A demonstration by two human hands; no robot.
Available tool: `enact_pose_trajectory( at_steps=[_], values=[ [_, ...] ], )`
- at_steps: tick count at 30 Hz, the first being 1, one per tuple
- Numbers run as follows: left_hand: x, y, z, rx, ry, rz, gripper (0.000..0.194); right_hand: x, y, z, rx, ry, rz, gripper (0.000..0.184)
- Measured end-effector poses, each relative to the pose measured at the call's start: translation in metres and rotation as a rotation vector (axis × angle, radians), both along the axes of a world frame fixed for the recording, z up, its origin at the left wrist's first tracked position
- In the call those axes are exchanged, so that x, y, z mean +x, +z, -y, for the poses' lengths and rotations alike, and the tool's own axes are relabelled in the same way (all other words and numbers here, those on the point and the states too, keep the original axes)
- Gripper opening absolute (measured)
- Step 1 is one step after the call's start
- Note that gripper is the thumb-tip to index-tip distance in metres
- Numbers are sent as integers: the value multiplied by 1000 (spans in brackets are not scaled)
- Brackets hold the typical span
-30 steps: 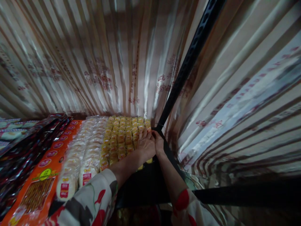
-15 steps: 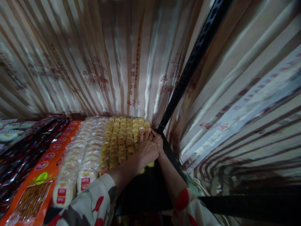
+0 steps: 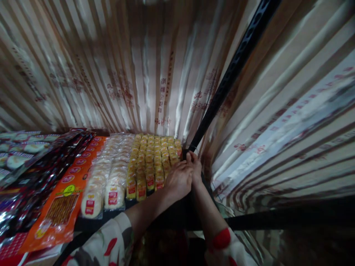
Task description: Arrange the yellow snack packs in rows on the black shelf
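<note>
Rows of small yellow wrapped cakes (image 3: 149, 159) stand on a black shelf (image 3: 111, 214). At their right end, my left hand (image 3: 179, 180) is closed, its fingers bent toward my other hand and partly hidden. Just right of it, my right hand (image 3: 195, 167) has its fingers drawn together near the foot of a black slotted post (image 3: 219, 94). The two hands touch each other. Whatever lies between the fingers is hidden or too small to make out.
Left of the cakes are two rows of round white packs (image 3: 113, 184), an orange snack bag (image 3: 65, 197) and dark shiny packets (image 3: 36, 184). Pale printed curtains (image 3: 144, 74) hang behind and to the right. A black bar (image 3: 263, 218) runs off at the lower right.
My hands have moved off the back right cakes, with my right fingers now nearer the post's foot. The view has shifted, so the goods appear farther right and the cakes' front row shows.
</note>
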State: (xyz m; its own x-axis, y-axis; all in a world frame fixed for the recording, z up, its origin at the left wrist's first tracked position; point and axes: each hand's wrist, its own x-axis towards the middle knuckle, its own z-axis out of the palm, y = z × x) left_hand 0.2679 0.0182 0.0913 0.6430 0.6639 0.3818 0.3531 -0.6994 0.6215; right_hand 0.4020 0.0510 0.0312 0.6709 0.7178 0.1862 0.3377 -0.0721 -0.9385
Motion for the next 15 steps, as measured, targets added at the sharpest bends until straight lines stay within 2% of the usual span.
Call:
enact_pose_trajectory(
  at_steps=[2, 5, 8, 10, 13, 15],
  values=[
    [-20, -3, 27, 2, 20, 152, 31, -12, 8, 23, 26, -74, 15, 49],
    [-62, -15, 78, 9, 22, 308, 29, -43, 18, 70, 163, -135, -14, 47],
    [-111, -41, 130, -85, 60, 304, 27, -85, 22, 125, 253, -181, -83, 41],
    [-144, -67, 158, -238, 98, 163, 27, -117, 17, 161, 227, -152, -142, 38],
    [-184, -109, 183, -525, 281, -96, 30, -160, -7, 199, 51, 35, -107, 36],
    [-201, -131, 184, -711, 391, -176, 32, -184, -32, 210, -191, 311, -84, 33]
  ],
)
